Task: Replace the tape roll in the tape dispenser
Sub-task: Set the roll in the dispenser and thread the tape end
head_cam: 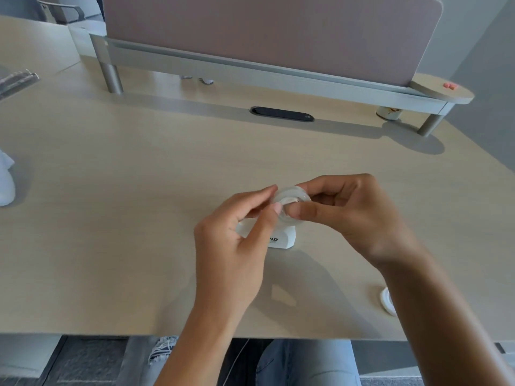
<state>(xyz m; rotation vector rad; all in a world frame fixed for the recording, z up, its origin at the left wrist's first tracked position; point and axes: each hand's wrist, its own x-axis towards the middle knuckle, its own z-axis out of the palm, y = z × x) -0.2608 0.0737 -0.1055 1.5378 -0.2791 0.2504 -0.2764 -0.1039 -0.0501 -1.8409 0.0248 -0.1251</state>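
I see both hands meeting just right of the middle of the pale wooden desk [139, 162]. My right hand [354, 210] comes in from five o'clock and pinches the clear tape roll [289, 203] between thumb and fingers, the thumb lying across the roll's near face. My left hand [237, 240] comes up from six o'clock; its thumb and forefinger close on the roll's left edge at about nine o'clock on the ring, while its other fingers curl loosely under. The roll is held above the white tape dispenser [281, 238], which stands on the desk directly below the hands and is partly hidden by the left fingers; I cannot tell whether the roll touches it. Dark lettering shows on the dispenser's near side.

At four o'clock from the hands, near the desk's front edge, a white ring-shaped object [387, 300] lies half hidden behind my right forearm. At twelve o'clock a black oval grommet [281, 114] sits in the desk, and beyond it a grey raised shelf [250, 65] on round legs carries a mauve divider panel [264, 32]. Something white [5, 179] is at the far nine o'clock edge.
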